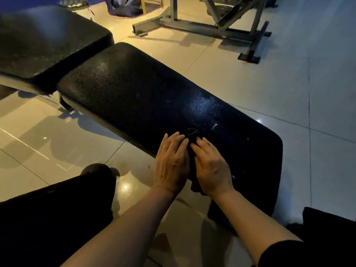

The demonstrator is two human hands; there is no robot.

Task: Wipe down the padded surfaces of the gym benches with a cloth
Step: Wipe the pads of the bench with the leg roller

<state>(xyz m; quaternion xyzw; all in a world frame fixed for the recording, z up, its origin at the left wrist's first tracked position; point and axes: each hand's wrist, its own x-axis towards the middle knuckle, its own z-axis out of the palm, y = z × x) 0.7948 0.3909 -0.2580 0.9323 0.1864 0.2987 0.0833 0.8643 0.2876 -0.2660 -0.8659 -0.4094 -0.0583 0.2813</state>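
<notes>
At lower centre, the left hand (172,164) and right hand (211,167) press flat, fingers straight, on a dark cloth (192,166) lying on the long black bench pad (146,95), a grey metal frame (215,26) standing upper right

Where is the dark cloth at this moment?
The dark cloth lies on the near end of the bench pad, pressed under the left hand and right hand.

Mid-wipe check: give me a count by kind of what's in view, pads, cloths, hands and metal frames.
Black bench pads: 2, the long pad and the second pad
Dark cloth: 1, under both hands
Hands: 2, left hand, right hand
Grey metal frame: 1
Total: 6
</notes>
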